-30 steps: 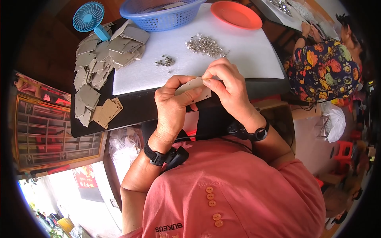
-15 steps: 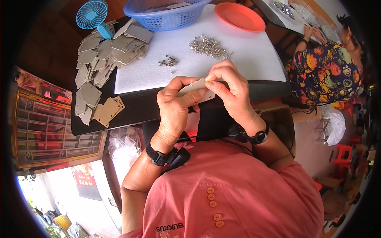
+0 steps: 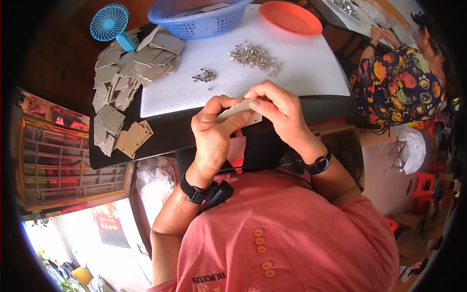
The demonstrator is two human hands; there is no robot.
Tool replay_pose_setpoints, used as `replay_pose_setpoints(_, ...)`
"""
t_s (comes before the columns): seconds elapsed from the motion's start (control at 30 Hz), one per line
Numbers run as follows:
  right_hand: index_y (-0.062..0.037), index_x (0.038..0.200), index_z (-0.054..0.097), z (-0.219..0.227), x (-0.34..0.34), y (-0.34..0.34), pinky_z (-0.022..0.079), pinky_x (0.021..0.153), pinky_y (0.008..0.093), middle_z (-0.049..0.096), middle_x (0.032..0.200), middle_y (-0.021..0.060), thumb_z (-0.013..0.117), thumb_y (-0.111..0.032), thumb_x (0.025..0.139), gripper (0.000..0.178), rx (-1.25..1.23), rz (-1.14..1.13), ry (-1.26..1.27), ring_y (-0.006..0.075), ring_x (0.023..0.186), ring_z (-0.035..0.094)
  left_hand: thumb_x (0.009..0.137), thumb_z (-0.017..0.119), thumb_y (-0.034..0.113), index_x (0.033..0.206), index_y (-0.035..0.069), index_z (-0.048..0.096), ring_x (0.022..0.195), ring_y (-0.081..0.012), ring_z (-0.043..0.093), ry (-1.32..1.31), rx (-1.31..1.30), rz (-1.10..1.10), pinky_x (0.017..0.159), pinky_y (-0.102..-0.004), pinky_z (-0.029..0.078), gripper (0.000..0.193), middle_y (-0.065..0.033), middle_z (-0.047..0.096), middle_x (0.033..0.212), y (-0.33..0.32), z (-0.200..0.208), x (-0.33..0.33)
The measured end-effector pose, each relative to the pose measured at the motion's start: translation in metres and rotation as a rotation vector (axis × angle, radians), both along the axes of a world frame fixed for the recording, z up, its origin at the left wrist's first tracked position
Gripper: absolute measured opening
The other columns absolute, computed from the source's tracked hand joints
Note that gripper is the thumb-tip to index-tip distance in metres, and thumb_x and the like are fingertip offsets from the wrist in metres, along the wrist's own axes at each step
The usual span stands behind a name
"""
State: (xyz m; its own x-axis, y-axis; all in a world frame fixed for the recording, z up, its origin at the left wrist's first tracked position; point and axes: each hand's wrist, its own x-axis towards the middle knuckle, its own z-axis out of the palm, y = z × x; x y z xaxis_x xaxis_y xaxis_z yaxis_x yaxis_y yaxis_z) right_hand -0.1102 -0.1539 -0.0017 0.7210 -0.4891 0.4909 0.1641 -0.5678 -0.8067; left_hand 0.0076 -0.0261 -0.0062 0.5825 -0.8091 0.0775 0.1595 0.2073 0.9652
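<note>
A grey cardboard piece (image 3: 230, 112) with a scalloped edge and small holes is held up in front of me, just off the table's near edge. My left hand (image 3: 212, 127) grips its left side, thumb flat on the face. With thumb and fingers pinched at its upper right edge, my right hand (image 3: 277, 108) closes on the same piece; any small part under those fingertips is hidden. Beyond my hands, a small cluster of metal bits (image 3: 204, 75) and a larger heap of silvery metal pieces (image 3: 254, 57) lie on a white foam sheet (image 3: 170, 100).
Grey cardboard pieces (image 3: 116, 73) are piled at the left, with brown ones (image 3: 133, 138) nearer. Behind stand a blue handheld fan (image 3: 110, 23), a blue basket (image 3: 197, 22) and a red plate (image 3: 291, 18). Another person (image 3: 401, 82) works at a table to the right.
My right fingers have shifted slightly left and down along the cardboard's upper edge. The left hand keeps its hold. The whole view has moved a little.
</note>
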Motion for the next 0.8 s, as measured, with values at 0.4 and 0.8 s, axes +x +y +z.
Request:
replay_pose_setpoints(0.4, -0.0021, 0.095, 0.059, -0.008, -0.003, 0.004, 0.049, 0.063, 0.0295, 0.063, 0.084, 0.0053, 0.067, 0.002, 0.089, 0.011, -0.050, -0.091, -0.079, 0.0160, 0.072, 0.061, 0.081, 0.071, -0.011, 0.102, -0.001, 0.068, 0.073, -0.0108, 0.061, -0.041, -0.044, -0.040, 0.056, -0.0239, 0.051, 0.023, -0.0051, 0.067, 0.092, -0.001, -0.006, 0.002)
replay_pose_setpoints(0.8, -0.0009, 0.093, 0.059, -0.003, -0.016, -0.004, 0.047, 0.063, 0.0299, 0.059, 0.080, 0.0059, 0.068, -0.002, 0.091, 0.009, 0.034, 0.016, -0.135, 0.0159, 0.068, 0.057, 0.082, 0.069, -0.012, 0.105, -0.003, 0.067, 0.075, -0.0146, 0.062, -0.102, -0.062, -0.130, 0.059, -0.0261, 0.053, 0.025, -0.0084, 0.067, 0.097, -0.001, 0.005, -0.001)
